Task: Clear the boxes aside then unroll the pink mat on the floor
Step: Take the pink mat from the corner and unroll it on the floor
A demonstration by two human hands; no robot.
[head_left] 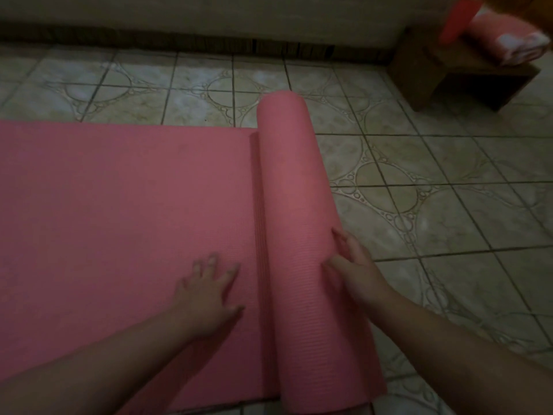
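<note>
A tiled floor (449, 163) with ring-patterned tiles and dark grout lines runs back to a pale wall (209, 13) with a dark skirting strip. At upper right a low wooden bench (425, 73) carries a rolled pink-and-white cloth (508, 40).

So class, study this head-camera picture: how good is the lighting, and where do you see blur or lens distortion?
Head view: dim and murky, colours muted; the pink mat and tiled floor read soft; the left hand is slightly smeared; the patterned bundle at top right is blurred; tile lines bow from wide-angle distortion.
</note>
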